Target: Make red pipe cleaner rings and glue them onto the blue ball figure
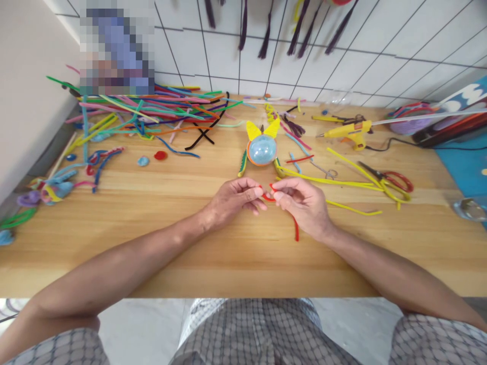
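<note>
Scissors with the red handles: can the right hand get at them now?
Probably yes: only thin yellow strips lie between the right hand and the scissors. Its fingers hold a red strip, though, so they would likely have to let go first.

The head view looks forward and down from close above the table (171,274) toward the tiled wall (224,56), its upper left too pixelated to read.
</note>
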Available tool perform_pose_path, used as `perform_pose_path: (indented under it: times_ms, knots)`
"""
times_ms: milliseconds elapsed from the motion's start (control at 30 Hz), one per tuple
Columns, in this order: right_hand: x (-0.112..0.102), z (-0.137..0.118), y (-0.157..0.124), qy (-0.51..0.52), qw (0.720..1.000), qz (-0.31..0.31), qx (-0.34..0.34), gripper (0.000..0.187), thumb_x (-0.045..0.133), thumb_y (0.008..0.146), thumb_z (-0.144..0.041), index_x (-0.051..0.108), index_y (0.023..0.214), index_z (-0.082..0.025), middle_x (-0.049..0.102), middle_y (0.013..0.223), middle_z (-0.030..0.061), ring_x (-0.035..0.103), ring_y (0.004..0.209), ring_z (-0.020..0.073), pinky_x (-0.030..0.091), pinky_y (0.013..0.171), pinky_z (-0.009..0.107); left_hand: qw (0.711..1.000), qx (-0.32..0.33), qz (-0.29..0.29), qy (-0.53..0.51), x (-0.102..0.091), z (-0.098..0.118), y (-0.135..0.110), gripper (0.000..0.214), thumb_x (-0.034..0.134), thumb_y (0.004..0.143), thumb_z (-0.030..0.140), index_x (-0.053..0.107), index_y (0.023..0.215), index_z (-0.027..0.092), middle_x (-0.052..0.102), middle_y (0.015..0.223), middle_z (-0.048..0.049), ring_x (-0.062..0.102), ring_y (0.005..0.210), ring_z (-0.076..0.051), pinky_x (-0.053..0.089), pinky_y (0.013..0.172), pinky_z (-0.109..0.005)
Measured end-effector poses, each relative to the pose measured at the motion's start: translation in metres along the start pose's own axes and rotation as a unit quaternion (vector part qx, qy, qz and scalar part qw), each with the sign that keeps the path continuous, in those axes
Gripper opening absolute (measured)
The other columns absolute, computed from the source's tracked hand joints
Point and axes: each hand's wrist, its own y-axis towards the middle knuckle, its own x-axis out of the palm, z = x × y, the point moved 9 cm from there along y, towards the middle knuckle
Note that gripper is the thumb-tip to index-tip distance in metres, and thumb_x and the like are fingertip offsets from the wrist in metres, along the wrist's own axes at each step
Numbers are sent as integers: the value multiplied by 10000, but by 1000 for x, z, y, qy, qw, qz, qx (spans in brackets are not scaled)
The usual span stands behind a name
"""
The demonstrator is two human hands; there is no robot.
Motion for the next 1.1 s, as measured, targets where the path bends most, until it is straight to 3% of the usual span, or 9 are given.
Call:
perform_pose_path:
  times_ms: [233, 433, 700, 900, 1100]
  knots:
    - [0, 0, -1, -19, 1000, 8, -7, 222, 856, 932, -419, 798, 1023, -226, 791, 841, 9, 688, 634, 120, 611, 587, 266, 998, 17, 53, -6, -10, -3, -2, 540, 1026, 702, 565, 732, 901, 157, 844, 888, -60, 841, 832, -220, 661, 713, -307]
    - [-2, 2, 0, -33, 999, 11, -5, 245, 856, 935, -438, 798, 1035, -221, 808, 882, 22, 725, 657, 126, 623, 599, 265, 997, 48, 55, 25, -9, 1, -4, 497, 989, 761, 572, 794, 952, 157, 857, 905, -69, 833, 864, -214, 675, 780, -326]
    - [-2, 5, 3, -15, 1000, 15, 13, 331, 889, 898, -499, 754, 1025, -225, 758, 787, -8, 734, 636, 133, 633, 587, 261, 992, 89, 60, 72, -9, 6, -4, 454, 976, 774, 565, 860, 970, 173, 852, 883, -55, 769, 780, -164, 645, 755, -297]
    - [-4, 9, 3, -9, 999, 28, 30, 399, 930, 842, -534, 723, 980, -222, 748, 773, -8, 730, 605, 138, 585, 512, 236, 988, 103, 37, 110, -4, 6, -5, 466, 966, 771, 585, 845, 929, 164, 811, 831, -40, 667, 702, -123, 560, 719, -266]
    - [-10, 7, 5, -44, 998, 44, 26, 301, 871, 889, -489, 728, 948, -230, 725, 709, -17, 663, 550, 125, 543, 505, 239, 989, 87, -28, 119, 12, 13, -12, 419, 928, 838, 542, 779, 887, 154, 735, 847, -20, 608, 754, -115, 494, 746, -259]
